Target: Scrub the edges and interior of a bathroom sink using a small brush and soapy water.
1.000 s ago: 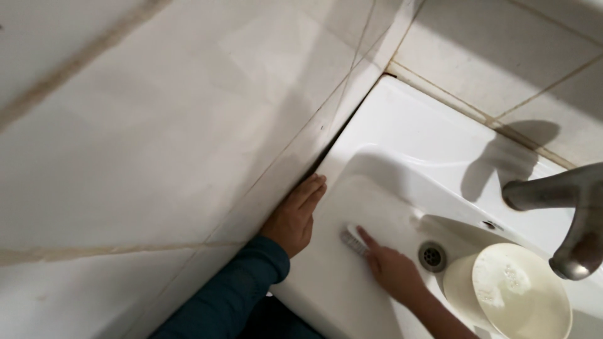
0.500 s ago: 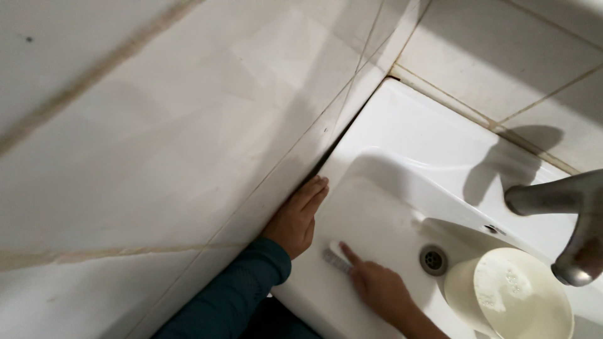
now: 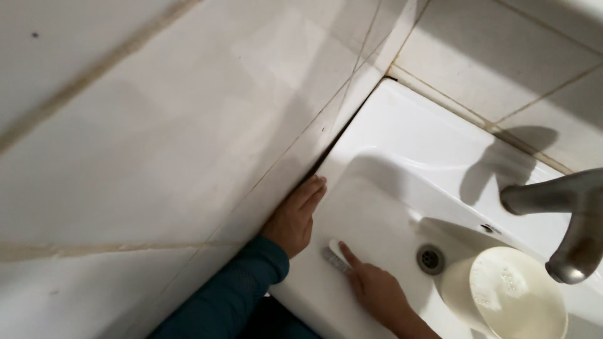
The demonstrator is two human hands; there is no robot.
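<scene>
**Brush pressed in the basin**

A small scrub brush (image 3: 335, 256) lies bristles-down on the inner slope of the white sink (image 3: 408, 144), near its left rim. The right hand (image 3: 375, 290) holds it in a closed grip, forefinger stretched along its back. The left hand (image 3: 294, 218) rests flat and open on the rim, against the tiled wall (image 3: 157, 125). A cream bowl (image 3: 512, 295) sits beside the drain (image 3: 431, 258), under the metal tap (image 3: 565, 213).

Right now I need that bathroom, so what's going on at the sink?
A person is bent over the white sink, working a small brush against the inside of the basin with the right hand. The left hand, in a teal sleeve, lies flat on the sink's rim beside the tiled wall. A cream-coloured cup holding foamy liquid stands in the basin near the drain, under the metal tap.
</scene>
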